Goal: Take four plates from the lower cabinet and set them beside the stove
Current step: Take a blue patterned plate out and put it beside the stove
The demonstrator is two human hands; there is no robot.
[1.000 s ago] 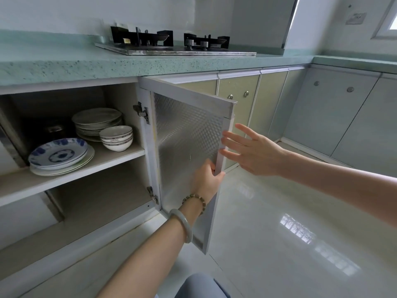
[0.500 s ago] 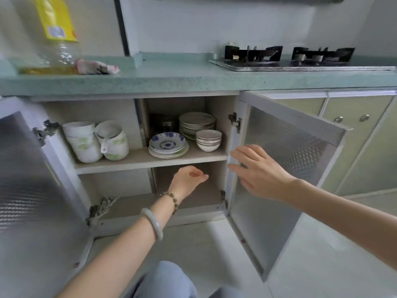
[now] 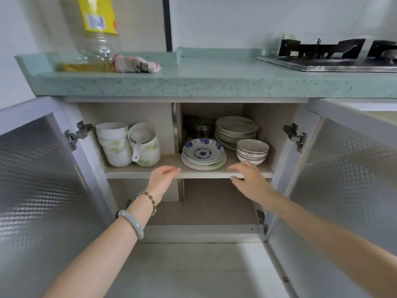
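Both hands empty, fingers loose: left hand (image 3: 163, 176) and right hand (image 3: 249, 179) at front edge of beige cabinet shelf (image 3: 137, 174). Stack of blue-patterned white ceramic plates (image 3: 203, 152) on shelf between them. Likely heavy, glaze-slick, breakable (rims chip); grip opposite rims.

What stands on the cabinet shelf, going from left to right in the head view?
stacked white bowls → white cups holding a spoon → blue-patterned plates → stacked small bowls. The pale plates behind overlap the last two, so they are left out.
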